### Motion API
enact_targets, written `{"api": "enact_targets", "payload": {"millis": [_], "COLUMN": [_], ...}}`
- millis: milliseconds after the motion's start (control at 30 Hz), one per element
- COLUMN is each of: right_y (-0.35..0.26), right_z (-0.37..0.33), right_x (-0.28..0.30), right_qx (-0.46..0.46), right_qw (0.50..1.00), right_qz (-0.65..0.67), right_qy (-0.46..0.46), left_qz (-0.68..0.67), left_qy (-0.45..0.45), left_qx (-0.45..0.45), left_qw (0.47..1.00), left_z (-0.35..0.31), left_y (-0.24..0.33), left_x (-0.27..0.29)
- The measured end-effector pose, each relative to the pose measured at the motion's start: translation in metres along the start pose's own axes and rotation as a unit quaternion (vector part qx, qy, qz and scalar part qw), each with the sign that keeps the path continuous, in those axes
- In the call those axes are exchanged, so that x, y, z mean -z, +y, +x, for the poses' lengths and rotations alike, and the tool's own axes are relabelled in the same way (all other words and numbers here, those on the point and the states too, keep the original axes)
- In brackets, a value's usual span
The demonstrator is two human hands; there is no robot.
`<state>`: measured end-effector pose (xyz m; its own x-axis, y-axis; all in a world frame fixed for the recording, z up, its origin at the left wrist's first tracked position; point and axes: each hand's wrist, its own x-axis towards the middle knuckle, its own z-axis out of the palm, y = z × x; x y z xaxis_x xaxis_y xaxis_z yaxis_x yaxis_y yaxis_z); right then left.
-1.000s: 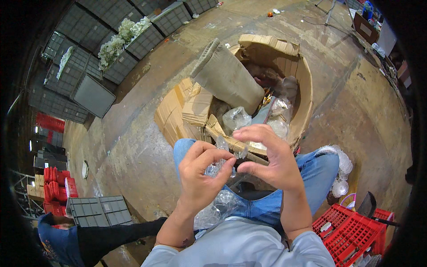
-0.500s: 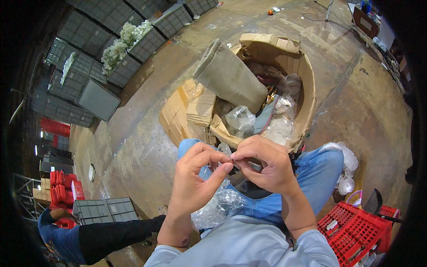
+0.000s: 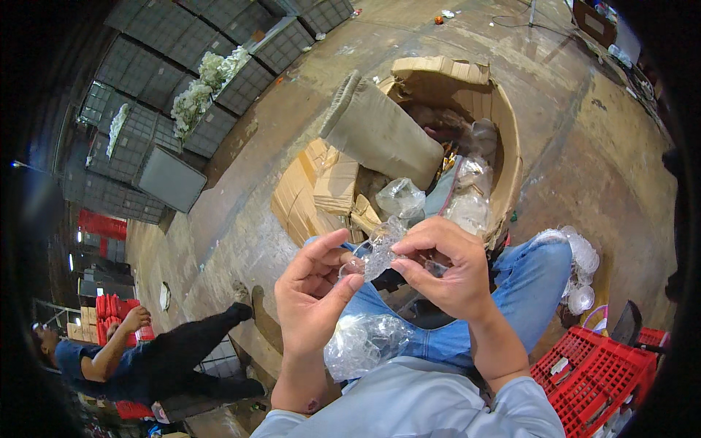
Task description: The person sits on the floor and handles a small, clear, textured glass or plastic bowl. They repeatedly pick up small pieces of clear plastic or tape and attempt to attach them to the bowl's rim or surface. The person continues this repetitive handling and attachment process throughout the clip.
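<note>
In front of my lap, both hands hold a crinkled, see-through plastic piece point(image 3: 378, 255) with a lacy, petal-like edge. My right hand point(image 3: 449, 266) pinches its right side between thumb and fingertips. The left side of the piece sits between the thumb and fingers of my left hand point(image 3: 310, 285), which curl loosely around it. On my lap below lies a clear plastic bag point(image 3: 365, 344) that bulges with shiny contents I cannot make out.
Ahead stands a torn cardboard bin point(image 3: 507, 157) holding a grey tapered container point(image 3: 387, 131) and clear bags. Clear plastic cups or bowls point(image 3: 582, 266) lie beside my right knee, near red crates point(image 3: 588, 376). A person point(image 3: 139, 365) is at the left; grey crates point(image 3: 171, 179) stack behind.
The clear piece now shows spread between my hands, where the fingertips met before. My hands have moved slightly apart. The person at the left has shifted and shows more fully.
</note>
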<state>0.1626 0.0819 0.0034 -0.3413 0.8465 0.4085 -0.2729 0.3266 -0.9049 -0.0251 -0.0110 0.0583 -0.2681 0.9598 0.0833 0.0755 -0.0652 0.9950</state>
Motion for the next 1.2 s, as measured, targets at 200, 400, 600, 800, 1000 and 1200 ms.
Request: {"api": "enact_targets", "payload": {"millis": [200, 400, 600, 800, 1000, 1200], "right_y": [0.004, 0.003, 0.001, -0.006, -0.011, -0.008], "right_z": [-0.002, -0.003, -0.001, 0.0, -0.004, -0.004], "right_x": [-0.002, -0.002, 0.001, 0.008, 0.01, 0.01], "right_qx": [-0.011, -0.006, -0.027, 0.002, -0.013, 0.015], "right_qw": [1.0, 0.999, 0.995, 0.998, 0.998, 0.998], "right_qz": [0.015, 0.0, 0.031, -0.022, -0.031, -0.024], "right_qy": [0.017, 0.034, 0.086, 0.066, 0.049, 0.056], "left_qz": [-0.098, -0.123, -0.096, 0.009, 0.044, 0.072], "left_qy": [-0.006, -0.026, -0.022, -0.044, -0.046, -0.046], "left_qx": [0.027, 0.001, 0.011, -0.061, -0.094, -0.114], "left_qw": [0.995, 0.992, 0.995, 0.997, 0.994, 0.99], "left_z": [0.0, 0.0, -0.001, -0.002, -0.008, -0.012], "left_y": [-0.007, -0.014, -0.009, -0.001, 0.009, 0.015], "left_x": [-0.001, -0.006, -0.009, -0.015, -0.021, -0.023]}}
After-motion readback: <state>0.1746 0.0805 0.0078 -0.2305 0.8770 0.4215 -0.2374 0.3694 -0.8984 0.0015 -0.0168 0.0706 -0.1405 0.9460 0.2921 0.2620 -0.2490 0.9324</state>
